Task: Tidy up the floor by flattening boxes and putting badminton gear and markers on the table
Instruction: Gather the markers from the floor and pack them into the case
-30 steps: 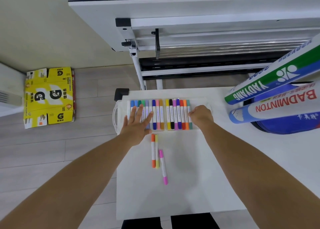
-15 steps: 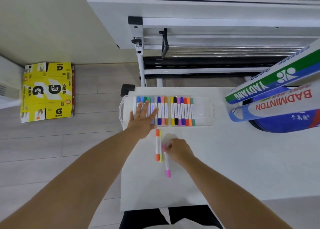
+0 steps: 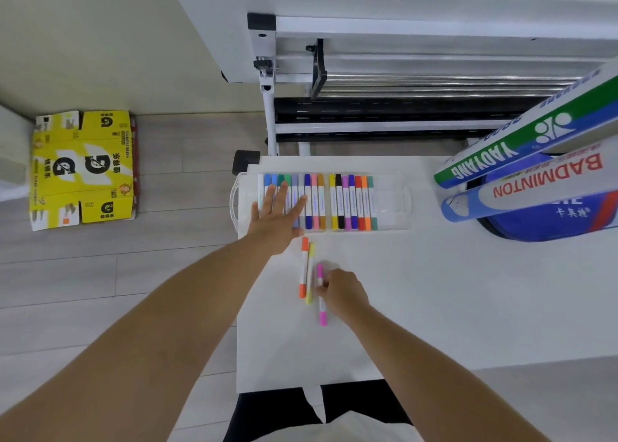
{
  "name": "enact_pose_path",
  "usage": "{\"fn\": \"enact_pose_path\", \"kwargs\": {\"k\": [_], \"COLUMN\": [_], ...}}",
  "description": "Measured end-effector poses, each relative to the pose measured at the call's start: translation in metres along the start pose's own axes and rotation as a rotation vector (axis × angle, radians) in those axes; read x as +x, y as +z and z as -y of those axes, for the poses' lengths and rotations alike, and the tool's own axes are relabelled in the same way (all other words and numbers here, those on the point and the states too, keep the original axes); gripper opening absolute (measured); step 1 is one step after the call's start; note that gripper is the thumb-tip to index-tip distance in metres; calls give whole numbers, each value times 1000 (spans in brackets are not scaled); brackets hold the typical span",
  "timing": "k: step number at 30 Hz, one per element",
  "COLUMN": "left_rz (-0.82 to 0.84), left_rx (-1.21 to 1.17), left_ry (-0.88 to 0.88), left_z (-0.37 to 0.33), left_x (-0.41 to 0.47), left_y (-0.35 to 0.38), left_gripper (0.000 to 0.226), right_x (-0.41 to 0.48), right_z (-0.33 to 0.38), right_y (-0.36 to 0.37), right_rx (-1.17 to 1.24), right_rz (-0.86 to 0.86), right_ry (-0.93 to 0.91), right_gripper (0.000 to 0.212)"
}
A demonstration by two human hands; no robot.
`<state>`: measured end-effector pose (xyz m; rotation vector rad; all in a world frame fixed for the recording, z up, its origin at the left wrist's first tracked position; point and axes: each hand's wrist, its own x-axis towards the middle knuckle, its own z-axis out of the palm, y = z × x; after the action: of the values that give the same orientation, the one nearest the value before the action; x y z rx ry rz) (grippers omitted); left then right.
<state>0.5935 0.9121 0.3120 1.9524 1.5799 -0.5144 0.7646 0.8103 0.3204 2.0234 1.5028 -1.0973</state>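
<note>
A clear marker case (image 3: pixel 391 204) lies on the white table (image 3: pixel 434 291), with two rows of coloured markers in it. My left hand (image 3: pixel 279 216) rests flat and spread on the case's left row. Three loose markers lie in front of the case: an orange one (image 3: pixel 303 267), a yellow one (image 3: pixel 310 274) and a pink one (image 3: pixel 321 294). My right hand (image 3: pixel 341 291) has its fingers closed on the pink marker, which still lies on the table. Two shuttlecock tubes (image 3: pixel 535 161) lean over a blue racket bag (image 3: pixel 548 224) at the right.
A flattened yellow box (image 3: pixel 80 171) lies on the wooden floor at the left, by the wall. A white rack with black and metal rails (image 3: pixel 401 84) stands behind the table. The table's left edge runs just left of my left hand.
My right hand left the case's right end, came down to the loose markers and closed on the pink one. The left hand stayed on the case.
</note>
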Motion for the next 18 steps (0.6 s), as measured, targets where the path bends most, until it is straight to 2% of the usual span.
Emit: {"fn": "enact_pose_path", "kwargs": {"k": [5,8,13,18], "left_rz": [-4,-6,1,6], "left_rx": [20,39,50,63], "left_ry": [13,12,11,4], "left_z": [1,1,1,1], "left_x": [0,-1,1,4], "left_y": [1,0,2,3], "left_gripper": [80,81,81,81], "right_x": [3,19,57,99], "right_z": [-8,-22,-48,-52], "right_y": [-30,-66,-136,-177], "right_rx": [100,191,174,148], "right_rz": [-97,-167,-261,-219], "right_ry": [52,1,-54,-34], "right_gripper": [18,24,26,28]}}
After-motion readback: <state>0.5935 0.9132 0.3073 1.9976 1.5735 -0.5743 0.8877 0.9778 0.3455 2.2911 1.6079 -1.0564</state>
